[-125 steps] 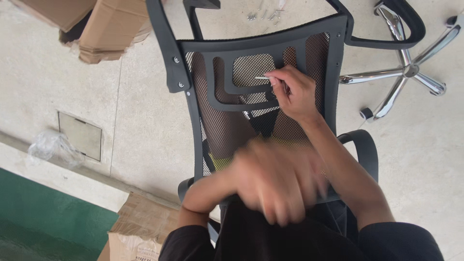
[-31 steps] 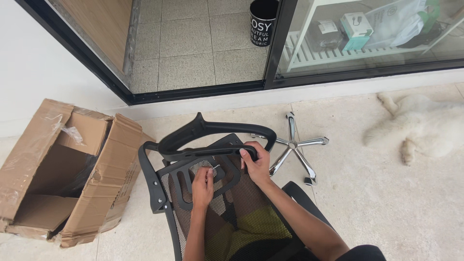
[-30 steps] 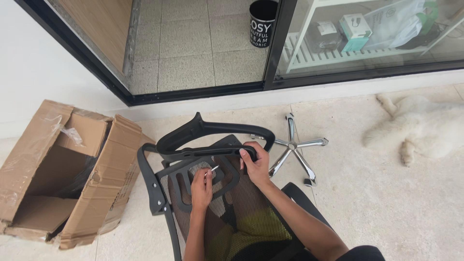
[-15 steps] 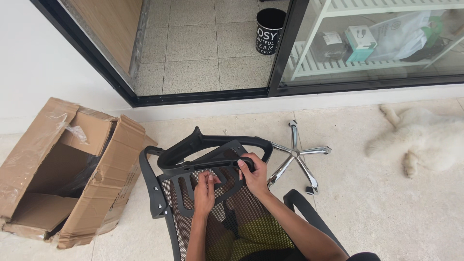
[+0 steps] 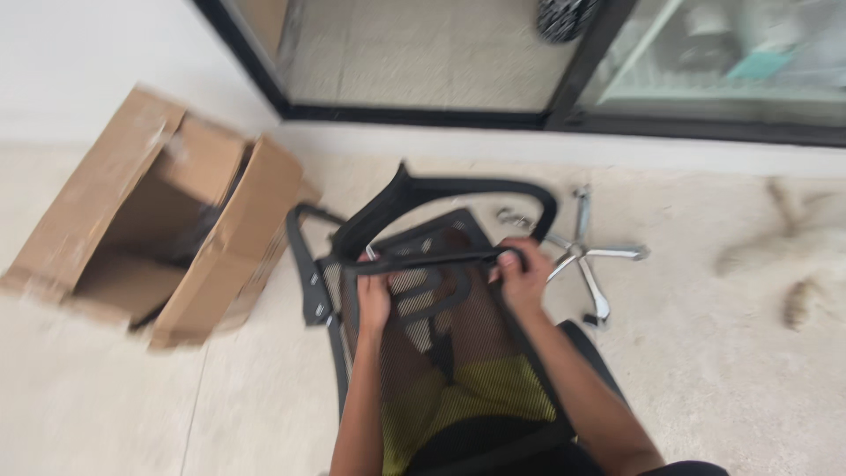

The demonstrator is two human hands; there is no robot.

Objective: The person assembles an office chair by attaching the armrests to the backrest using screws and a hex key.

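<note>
**Hands on the mesh chair back**

Both of your hands are closed on the black mesh chair back (image 5: 441, 326), which lies on the pale stone floor (image 5: 705, 370) between your forearms, its long axis running away from you. Your left hand (image 5: 374, 295) grips the curved plastic crossbar near its left end; your right hand (image 5: 522, 275) clamps its right end. An open cardboard box (image 5: 159, 229) lies to the left, a chrome star-shaped base (image 5: 586, 256) just right.
</note>
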